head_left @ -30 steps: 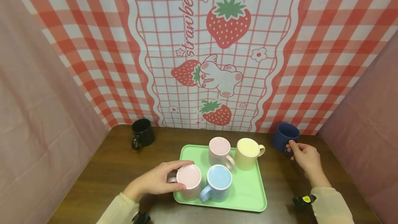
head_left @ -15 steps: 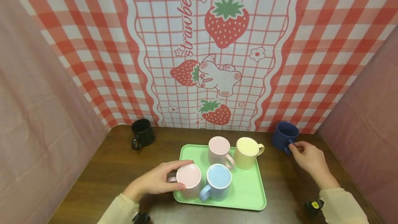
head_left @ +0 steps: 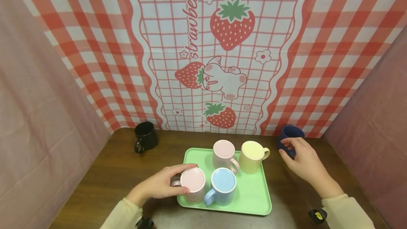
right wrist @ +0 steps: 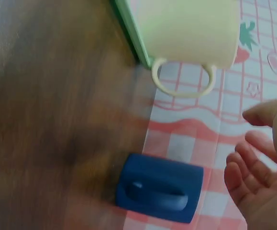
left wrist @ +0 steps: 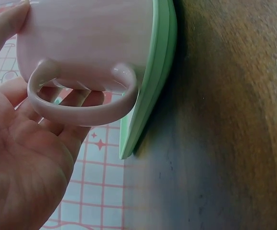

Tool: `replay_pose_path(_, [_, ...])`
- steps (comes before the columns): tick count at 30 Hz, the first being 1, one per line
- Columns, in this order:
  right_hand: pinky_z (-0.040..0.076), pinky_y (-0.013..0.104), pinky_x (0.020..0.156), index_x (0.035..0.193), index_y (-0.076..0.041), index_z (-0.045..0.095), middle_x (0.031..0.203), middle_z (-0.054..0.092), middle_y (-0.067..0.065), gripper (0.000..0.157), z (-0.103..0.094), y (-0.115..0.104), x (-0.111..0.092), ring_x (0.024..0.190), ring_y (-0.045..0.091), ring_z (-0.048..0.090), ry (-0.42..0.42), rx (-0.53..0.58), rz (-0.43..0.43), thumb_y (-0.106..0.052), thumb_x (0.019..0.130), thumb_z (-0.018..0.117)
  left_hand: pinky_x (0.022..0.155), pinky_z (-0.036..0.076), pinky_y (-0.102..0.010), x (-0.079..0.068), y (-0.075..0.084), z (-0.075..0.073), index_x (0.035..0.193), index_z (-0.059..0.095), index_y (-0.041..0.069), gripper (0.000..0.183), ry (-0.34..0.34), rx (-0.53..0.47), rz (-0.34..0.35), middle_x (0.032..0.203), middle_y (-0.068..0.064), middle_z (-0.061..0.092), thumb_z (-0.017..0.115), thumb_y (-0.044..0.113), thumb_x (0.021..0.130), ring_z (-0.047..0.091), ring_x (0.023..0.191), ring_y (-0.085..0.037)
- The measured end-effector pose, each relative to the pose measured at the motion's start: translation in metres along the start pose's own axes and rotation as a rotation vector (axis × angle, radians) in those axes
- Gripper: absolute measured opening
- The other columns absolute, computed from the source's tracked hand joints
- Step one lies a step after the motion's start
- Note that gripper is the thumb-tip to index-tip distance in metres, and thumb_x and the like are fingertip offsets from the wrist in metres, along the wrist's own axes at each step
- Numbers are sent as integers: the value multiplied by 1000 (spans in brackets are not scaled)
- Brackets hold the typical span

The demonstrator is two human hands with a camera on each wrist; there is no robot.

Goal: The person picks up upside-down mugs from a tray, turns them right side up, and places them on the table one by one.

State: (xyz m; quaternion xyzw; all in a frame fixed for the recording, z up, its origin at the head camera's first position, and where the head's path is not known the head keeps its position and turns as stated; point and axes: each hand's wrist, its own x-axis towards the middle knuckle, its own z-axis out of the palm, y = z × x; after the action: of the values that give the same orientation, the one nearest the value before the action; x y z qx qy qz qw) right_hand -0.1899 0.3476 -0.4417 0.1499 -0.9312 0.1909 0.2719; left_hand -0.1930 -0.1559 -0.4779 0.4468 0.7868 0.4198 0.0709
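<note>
An upside-down pink mug (head_left: pixel 194 183) stands at the front left of the green tray (head_left: pixel 251 200), and my left hand (head_left: pixel 162 183) holds it. In the left wrist view the thumb and fingers lie on opposite sides of its body, with the handle (left wrist: pixel 85 115) between them facing the palm. At the back right of the table sits an upright navy blue mug (right wrist: pixel 160 189), partly covered by my right hand (head_left: pixel 303 158) in the head view. The right wrist view shows that hand's relaxed fingers apart from the mug, holding nothing.
Also upside down on the tray are a light blue mug (head_left: pixel 223 186), a second pink mug (head_left: pixel 223 154) and a yellow mug (head_left: pixel 252 158). A black mug (head_left: pixel 146 136) stands upright at the back left. Behind the table hangs a strawberry-print cloth (head_left: pixel 203 45).
My right hand has let go of the navy mug's handle and risen slightly to the left. The navy mug's handle turned a little between the earlier frames. My left hand stays put.
</note>
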Motion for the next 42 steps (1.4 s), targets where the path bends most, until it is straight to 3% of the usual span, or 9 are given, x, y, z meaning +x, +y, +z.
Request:
replay_pose_path(6, [59,56,80,119,1,72,107,70,15,43,14,-8,0,97,34,67,-22,-11,-135,-5,81,91,104,55,-34,0,1,0,161,53,11,72,-2,7,-2,141,-7,71,85,22,98,66,122,-12])
replay_pose_path(12, [59,63,89,127,5,69,114,70,21,52,24,-14,-3,107,45,67,-79,-13,-136,-4,81,92,104,54,-34,-1,1,0,160,53,11,71,5,11,3,142,-6,71,85,22,98,66,122,-12])
replay_pose_path(19, [60,61,87,130,10,68,114,72,23,56,39,-16,-6,105,44,70,-119,-6,-160,-3,81,92,105,54,-34,-2,-2,3,161,53,14,71,8,0,-9,143,-3,70,84,25,99,66,123,-12])
replay_pose_path(26, [62,59,83,124,11,70,108,74,23,43,46,-18,-2,98,42,72,-88,8,-141,5,84,87,105,55,-34,-3,-6,3,162,52,15,71,6,-8,-11,145,-3,69,84,25,99,66,124,-13])
replay_pose_path(34, [59,47,66,110,8,77,90,69,14,22,50,-17,7,75,24,64,-104,17,-52,7,88,81,106,54,-33,-4,-4,3,162,53,14,71,6,-27,-27,147,-5,67,84,26,99,65,125,-13])
replay_pose_path(42, [58,47,62,106,9,79,82,65,13,19,50,-14,14,69,26,63,-143,-33,-71,9,88,82,106,54,-34,-1,-3,1,163,52,14,72,-5,-29,-40,146,-5,68,84,25,99,65,125,-14])
